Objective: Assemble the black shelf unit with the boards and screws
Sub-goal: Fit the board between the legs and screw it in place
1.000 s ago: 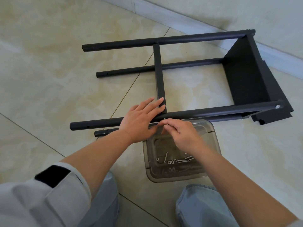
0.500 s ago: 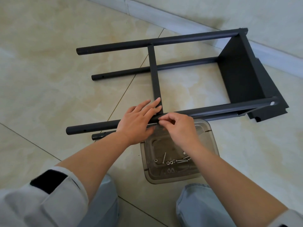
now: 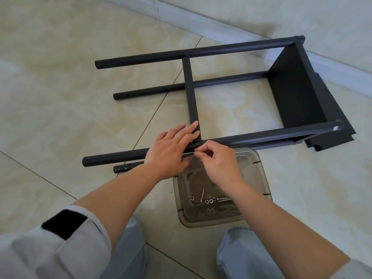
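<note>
The black shelf frame lies on its side on the tiled floor, with a black board (image 3: 291,87) fixed at its right end. A thin crossbar (image 3: 190,93) joins the far tube to the near tube (image 3: 261,135). My left hand (image 3: 169,152) rests flat over the near tube, its straight fingers touching the crossbar's near end. My right hand (image 3: 217,164) pinches a small screw against the near tube at that joint. The fingertips hide most of the screw.
A clear plastic tray (image 3: 259,178) sits on the floor just behind my hands, holding several loose screws and washers (image 3: 209,200). The wall's baseboard (image 3: 221,25) runs behind the frame. My knees (image 3: 241,252) are at the bottom edge.
My right hand's fingertips have moved up from just below the near tube to its joint with the crossbar. My left hand has stayed flat on the tube.
</note>
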